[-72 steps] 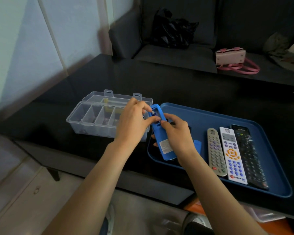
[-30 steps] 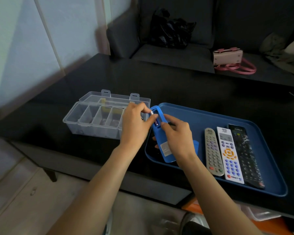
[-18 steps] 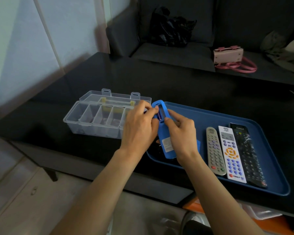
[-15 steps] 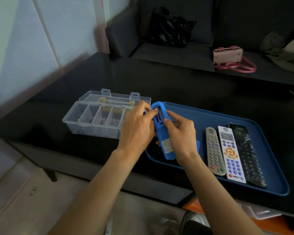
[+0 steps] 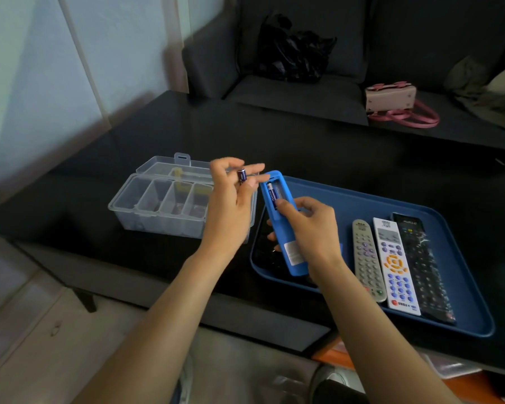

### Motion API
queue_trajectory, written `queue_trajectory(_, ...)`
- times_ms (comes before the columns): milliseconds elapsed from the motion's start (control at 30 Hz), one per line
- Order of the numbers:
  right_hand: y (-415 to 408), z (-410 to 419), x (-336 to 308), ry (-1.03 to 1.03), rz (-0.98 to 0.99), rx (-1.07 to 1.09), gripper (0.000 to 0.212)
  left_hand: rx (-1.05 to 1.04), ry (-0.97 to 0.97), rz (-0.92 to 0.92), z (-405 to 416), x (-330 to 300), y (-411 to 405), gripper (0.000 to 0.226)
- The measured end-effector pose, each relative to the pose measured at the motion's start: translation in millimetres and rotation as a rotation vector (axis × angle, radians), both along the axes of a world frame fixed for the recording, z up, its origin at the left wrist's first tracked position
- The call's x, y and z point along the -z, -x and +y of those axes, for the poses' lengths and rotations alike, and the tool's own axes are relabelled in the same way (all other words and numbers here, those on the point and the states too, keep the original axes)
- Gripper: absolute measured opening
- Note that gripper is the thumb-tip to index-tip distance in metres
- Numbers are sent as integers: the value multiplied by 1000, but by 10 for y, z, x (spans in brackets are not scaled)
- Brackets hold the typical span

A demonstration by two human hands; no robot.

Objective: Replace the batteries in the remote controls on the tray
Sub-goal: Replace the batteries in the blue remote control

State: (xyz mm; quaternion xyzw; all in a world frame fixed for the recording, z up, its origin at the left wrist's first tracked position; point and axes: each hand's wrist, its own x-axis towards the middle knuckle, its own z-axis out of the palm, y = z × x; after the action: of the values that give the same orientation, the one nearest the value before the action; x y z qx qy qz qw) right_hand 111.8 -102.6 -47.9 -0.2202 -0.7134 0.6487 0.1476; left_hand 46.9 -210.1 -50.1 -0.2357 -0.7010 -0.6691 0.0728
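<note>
At the centre of the frame the left hand [image 5: 231,205] is raised above the clear compartment box [image 5: 161,204], its grip closed in a pinch on a small blue battery [image 5: 241,174] between thumb and fingertips. Just to its right, the right hand [image 5: 311,231] has its grip wrapped around the blue remote [image 5: 286,246], held back-side up and tilted over the left end of the blue tray [image 5: 347,199]. The remote's battery bay is uncovered at its upper end, and a second battery [image 5: 271,195] lies inside it, with the right thumb touching the bay's lower edge. Further right on the tray lie a grey remote [image 5: 367,259], a white remote [image 5: 395,265] and a black remote [image 5: 423,266], side by side. Tray and box rest on the black surface [image 5: 274,135].
</note>
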Motion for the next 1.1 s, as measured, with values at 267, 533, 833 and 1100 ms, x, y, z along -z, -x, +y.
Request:
queue_trajectory(267, 3, 45, 38, -20, -69, -6, 9, 43, -58, -133, -9, -34, 25, 7)
queue_trajectory(533, -11, 52, 24, 5, -131, -94, 19, -4, 102, -41, -7, -16, 1, 12)
queue_trajectory(833, -2, 101, 15, 31, -152, -107, 17, -17, 26, -8, 28, -17, -43, 10)
queue_trajectory(1100, -22, 115, -6, 60, -140, -114, 16, -119, 40, -45, 98, 14, -83, 13)
